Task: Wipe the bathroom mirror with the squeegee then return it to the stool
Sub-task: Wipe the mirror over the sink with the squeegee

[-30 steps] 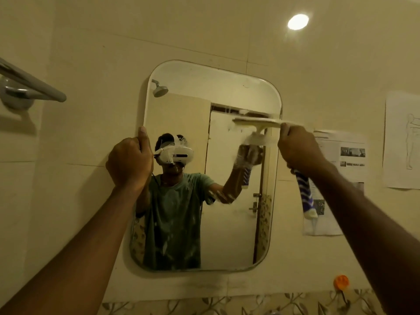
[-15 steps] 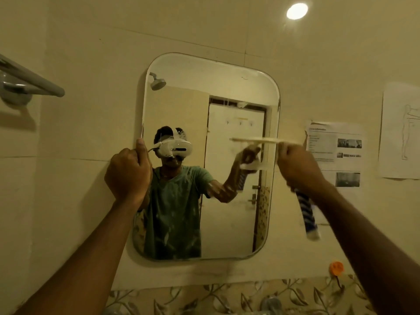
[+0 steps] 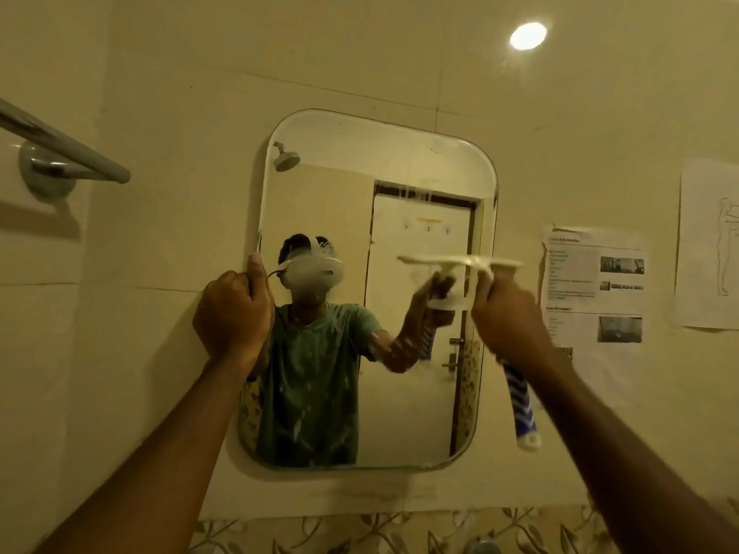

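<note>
Mid-wipe, I judge: the right hand point(image 3: 512, 317) grips the squeegee point(image 3: 520, 405), its blade against the right side of the mirror point(image 3: 360, 161) at mid-height. The left hand point(image 3: 234, 313) curls round the mirror's left edge. The lower glass and the return to the unseen stool are left.

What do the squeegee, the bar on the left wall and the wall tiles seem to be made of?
The squeegee: pale matte plastic head, likely; blue-and-white striped handle, perhaps rubbery. The towel bar: polished metal, by its bright glints. The wall: glazed ceramic tile, by its grout lines and soft sheen.
</note>
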`<state>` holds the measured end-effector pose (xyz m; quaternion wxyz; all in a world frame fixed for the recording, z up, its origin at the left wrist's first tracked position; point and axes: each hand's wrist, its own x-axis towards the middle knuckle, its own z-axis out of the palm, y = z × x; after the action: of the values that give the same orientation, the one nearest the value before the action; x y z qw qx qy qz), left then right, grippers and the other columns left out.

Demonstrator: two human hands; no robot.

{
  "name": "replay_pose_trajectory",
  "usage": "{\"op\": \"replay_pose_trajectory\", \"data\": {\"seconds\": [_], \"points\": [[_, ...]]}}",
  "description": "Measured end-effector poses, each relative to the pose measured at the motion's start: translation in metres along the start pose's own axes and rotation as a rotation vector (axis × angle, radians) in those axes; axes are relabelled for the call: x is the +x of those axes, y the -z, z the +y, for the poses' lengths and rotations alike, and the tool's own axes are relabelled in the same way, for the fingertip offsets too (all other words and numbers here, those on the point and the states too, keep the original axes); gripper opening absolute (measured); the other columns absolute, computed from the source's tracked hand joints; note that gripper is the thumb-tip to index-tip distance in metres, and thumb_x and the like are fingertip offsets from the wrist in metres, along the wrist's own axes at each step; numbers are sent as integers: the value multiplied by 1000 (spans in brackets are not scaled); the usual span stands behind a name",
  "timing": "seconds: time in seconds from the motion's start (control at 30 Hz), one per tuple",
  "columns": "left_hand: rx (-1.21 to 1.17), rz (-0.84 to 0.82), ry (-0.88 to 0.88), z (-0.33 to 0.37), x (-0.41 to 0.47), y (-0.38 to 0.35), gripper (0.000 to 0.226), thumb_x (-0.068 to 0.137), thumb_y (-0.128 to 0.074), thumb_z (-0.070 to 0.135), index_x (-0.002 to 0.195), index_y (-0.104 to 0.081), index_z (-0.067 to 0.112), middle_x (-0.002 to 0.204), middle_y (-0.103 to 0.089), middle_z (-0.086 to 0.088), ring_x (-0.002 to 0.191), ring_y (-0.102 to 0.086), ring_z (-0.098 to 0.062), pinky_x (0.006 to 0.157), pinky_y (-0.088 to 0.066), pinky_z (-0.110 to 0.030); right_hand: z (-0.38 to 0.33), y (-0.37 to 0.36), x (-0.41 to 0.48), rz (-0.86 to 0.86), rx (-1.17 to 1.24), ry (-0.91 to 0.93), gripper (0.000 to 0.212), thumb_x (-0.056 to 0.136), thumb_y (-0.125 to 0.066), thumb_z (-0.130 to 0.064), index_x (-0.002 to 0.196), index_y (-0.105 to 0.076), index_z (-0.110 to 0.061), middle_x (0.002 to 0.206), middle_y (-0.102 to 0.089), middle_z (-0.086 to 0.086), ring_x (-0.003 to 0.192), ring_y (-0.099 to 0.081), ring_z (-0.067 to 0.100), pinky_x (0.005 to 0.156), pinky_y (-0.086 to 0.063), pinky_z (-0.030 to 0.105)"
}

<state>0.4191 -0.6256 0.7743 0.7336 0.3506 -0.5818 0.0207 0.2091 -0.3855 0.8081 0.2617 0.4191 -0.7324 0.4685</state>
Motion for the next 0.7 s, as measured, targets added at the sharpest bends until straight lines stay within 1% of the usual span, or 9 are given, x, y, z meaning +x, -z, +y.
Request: {"op": "replay_pose_trajectory", "data": {"seconds": [0.1, 0.13, 0.2, 0.27, 0.37, 0.4, 0.47, 0.57, 0.7], "points": [[2, -1, -8, 2, 0, 3, 56, 102, -35, 45, 55, -41, 15, 51, -43, -3, 45, -42, -21, 44, -29, -23, 7, -8, -27, -39, -61, -6, 43, 104, -28, -41, 79, -55, -18, 61, -60, 4, 49, -57, 16, 51, -55, 36], [6, 2, -8, 3, -1, 3, 56, 102, -35, 44, 55, -41, 15, 52, -42, -3, 46, -42, -21, 44, -27, -23, 4, -4, -24, -39, -53, -3, 42, 104, -28, -41, 77, -53, -20, 61, -59, 4, 49, -57, 16, 51, -56, 37], [13, 4, -16, 3, -1, 3, 55, 102, -36, 44, 55, -41, 15, 52, -42, -4, 47, -42, -21, 44, -27, -22, -8, 8, -2, 15, 3, 15, 44, 104, -29, -41, 74, -53, -20, 59, -57, 3, 45, -53, 14, 46, -53, 35], [19, 2, -22, 3, -1, 3, 56, 102, -36, 44, 55, -44, 14, 53, -44, -4, 47, -43, -22, 45, -29, -24, -29, 24, 36, 106, 28, 63, 48, 104, -29, -41, 74, -56, -16, 60, -56, 3, 47, -53, 14, 44, -50, 31], [22, -4, -16, 1, 0, 2, 59, 102, -34, 44, 56, -49, 11, 53, -44, -4, 47, -43, -21, 44, -29, -25, -63, 42, 88, 176, 22, 104, 46, 103, -29, -39, 77, -57, -12, 71, -61, 7, 60, -61, 22, 60, -56, 38], [18, -3, -16, 1, 0, 2, 59, 102, -35, 44, 56, -49, 11, 52, -44, -3, 47, -43, -21, 44, -31, -26, -69, 42, 97, 185, 24, 100, 45, 103, -30, -37, 75, -55, -14, 71, -61, 6, 60, -62, 21, 61, -56, 37], [11, 0, -14, 1, 0, 2, 58, 102, -35, 44, 55, -47, 12, 52, -44, -3, 46, -43, -21, 44, -33, -27, -69, 36, 101, 174, 25, 75, 42, 103, -30, -38, 75, -53, -16, 69, -60, 4, 54, -60, 17, 52, -54, 32], [10, 0, -8, 1, 0, 1, 58, 102, -35, 45, 55, -46, 14, 52, -44, -3, 47, -43, -20, 44, -33, -27, -47, 22, 85, 142, 31, 74, 38, 103, -31, -39, 87, -56, -17, 68, -60, 2, 51, -58, 14, 45, -49, 28], [7, 0, 6, -3, -2, -3, 60, 102, -32, 47, 53, -46, 15, 51, -45, -2, 45, -43, -20, 44, -32, -26, -6, 0, 35, 91, 78, 56, 40, 103, -32, -41, 78, -55, -21, 60, -57, -1, 39, -48, 2, 38, -38, 17]]}}
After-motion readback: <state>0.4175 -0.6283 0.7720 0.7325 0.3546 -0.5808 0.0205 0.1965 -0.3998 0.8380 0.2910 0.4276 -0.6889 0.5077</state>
